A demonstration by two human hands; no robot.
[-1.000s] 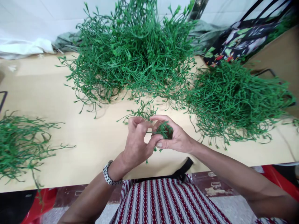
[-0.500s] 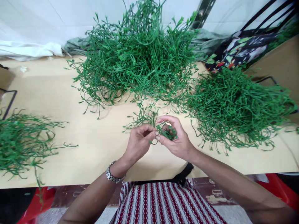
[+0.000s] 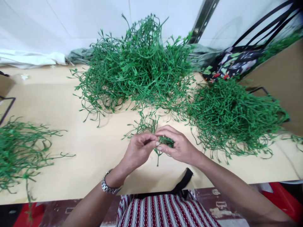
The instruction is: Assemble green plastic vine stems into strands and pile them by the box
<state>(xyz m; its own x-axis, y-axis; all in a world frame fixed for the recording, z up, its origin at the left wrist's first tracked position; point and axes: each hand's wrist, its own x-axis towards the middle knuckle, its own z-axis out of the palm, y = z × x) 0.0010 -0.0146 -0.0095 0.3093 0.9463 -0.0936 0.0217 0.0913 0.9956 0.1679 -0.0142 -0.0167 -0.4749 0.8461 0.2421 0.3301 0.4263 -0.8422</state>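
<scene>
Green sprigs (image 3: 168,142) lie cupped in the right hand (image 3: 186,147), grip curled loosely around them; left hand (image 3: 139,150) grip pinched, apparently on stem ends. Probably light, flexible, springy; best held by bare stems. Beyond, on table (image 3: 90,170): small cluster (image 3: 145,126), then large heap (image 3: 142,63).

At the bottom centre of the frame was a whitish garment (image 3: 163,214) with dark red vertical stripes, chain-like and edged in thin dark lines. A black strap (image 3: 183,183) showed at its upper edge. A silvery link band (image 3: 105,188) circled the left wrist (image 3: 115,177), lower left of centre. Left hand (image 3: 139,149) and right hand (image 3: 182,146) were bare.
</scene>
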